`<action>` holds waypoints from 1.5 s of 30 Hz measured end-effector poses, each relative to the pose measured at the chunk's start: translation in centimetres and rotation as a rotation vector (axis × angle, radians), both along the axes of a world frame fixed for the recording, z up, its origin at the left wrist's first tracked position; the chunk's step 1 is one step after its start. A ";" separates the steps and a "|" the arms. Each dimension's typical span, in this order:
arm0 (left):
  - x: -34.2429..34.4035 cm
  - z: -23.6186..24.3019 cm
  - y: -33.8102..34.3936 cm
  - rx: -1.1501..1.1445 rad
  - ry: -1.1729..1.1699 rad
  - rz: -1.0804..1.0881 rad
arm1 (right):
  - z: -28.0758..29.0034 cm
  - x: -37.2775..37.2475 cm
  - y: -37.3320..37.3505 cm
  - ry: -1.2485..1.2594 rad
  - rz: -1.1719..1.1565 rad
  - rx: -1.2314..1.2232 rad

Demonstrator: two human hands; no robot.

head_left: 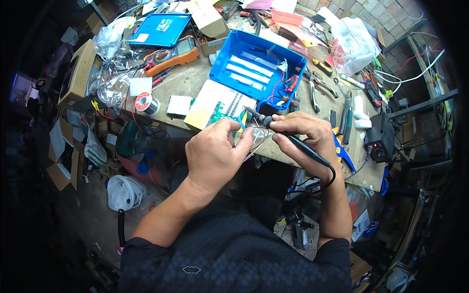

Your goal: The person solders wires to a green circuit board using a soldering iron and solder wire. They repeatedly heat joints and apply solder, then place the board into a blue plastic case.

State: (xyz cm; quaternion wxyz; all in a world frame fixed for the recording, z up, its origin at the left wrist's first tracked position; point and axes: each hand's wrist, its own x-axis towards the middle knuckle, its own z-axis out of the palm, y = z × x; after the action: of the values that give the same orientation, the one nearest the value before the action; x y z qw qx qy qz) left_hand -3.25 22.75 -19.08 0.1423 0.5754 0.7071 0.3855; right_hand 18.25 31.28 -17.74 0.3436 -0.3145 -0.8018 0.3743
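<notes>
In my right hand (pixel 309 128) is a black soldering iron (pixel 304 148), held like a pen, its tip pointing left toward a green circuit board (pixel 218 115). My left hand (pixel 213 146) is closed in a pinch beside the board's near edge, with a thin blue wire (pixel 242 123) at the fingertips. Red and white wires (pixel 257 148) trail below the fingers. The board lies on a pale yellow box (pixel 199 108), partly covered by my left hand. Right behind it stands an open blue plastic enclosure (pixel 215 68) with white strips and red wiring inside. Whether the tip touches the board I cannot tell.
Left of the board are a solder spool (pixel 155 106), an orange multimeter (pixel 171 56) and a blue lid (pixel 161 30). Pliers (pixel 313 94), blue-handled cutters (pixel 344 154) and a black power unit (pixel 380 139) lie to the right. A white bucket (pixel 124 193) stands below the bench.
</notes>
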 end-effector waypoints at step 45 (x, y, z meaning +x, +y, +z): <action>-0.4 -1.6 -0.1 0.147 -0.025 -0.138 | 1.8 -0.4 1.1 -0.106 0.029 -0.012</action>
State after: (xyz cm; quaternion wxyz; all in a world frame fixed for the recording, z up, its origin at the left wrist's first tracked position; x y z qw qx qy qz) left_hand -3.60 22.67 -20.71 0.1345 0.6269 0.6338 0.4328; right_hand 17.87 32.38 -15.95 0.2934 -0.3245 -0.8209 0.3670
